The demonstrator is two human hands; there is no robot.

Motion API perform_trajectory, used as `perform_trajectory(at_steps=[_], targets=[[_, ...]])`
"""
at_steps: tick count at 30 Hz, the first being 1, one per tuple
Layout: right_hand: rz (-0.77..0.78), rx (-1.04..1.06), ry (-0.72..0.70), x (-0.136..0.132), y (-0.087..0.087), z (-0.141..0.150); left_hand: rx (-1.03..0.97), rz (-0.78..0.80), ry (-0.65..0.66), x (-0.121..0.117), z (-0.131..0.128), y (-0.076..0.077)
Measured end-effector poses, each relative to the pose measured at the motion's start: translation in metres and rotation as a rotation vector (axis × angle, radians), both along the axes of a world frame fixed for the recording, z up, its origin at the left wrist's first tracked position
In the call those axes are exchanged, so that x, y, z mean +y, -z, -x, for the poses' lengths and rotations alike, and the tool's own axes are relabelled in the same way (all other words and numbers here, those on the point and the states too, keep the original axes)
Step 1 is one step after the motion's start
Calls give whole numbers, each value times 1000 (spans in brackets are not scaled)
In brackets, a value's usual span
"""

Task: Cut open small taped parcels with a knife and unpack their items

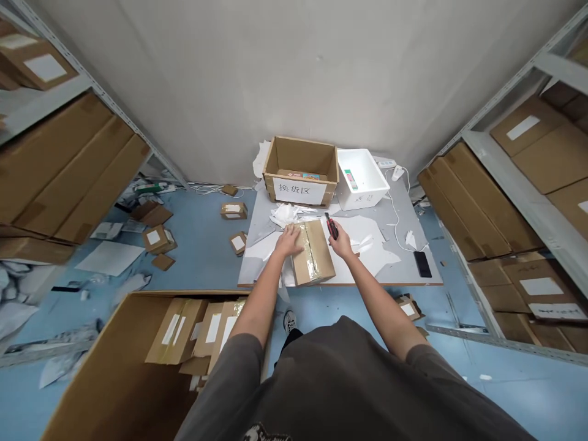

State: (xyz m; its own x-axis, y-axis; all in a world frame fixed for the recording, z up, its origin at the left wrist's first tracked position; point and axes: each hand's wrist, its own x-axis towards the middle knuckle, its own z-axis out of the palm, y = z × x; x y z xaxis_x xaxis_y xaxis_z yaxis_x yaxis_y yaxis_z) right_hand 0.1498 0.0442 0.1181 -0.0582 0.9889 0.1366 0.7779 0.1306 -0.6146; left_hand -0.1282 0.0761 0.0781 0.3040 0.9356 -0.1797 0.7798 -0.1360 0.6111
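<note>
Beneath left fingers (293, 232), cardboard box (318, 252)

Taped carton (315, 253) near red-black cutter (331, 228)

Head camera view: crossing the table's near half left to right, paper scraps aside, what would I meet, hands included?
Left hand, taped cardboard box, red-and-black cutter, right hand, black phone.
</note>
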Motion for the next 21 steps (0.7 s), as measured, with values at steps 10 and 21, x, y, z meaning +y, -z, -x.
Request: perform_trajectory(at_steps=[10,21], targets=[[302,-194,-94,29,34,80,-115,159,-174,-3,13,39],[475,-639,-272,29,7,117,273,273,-327,-41,-31,11]])
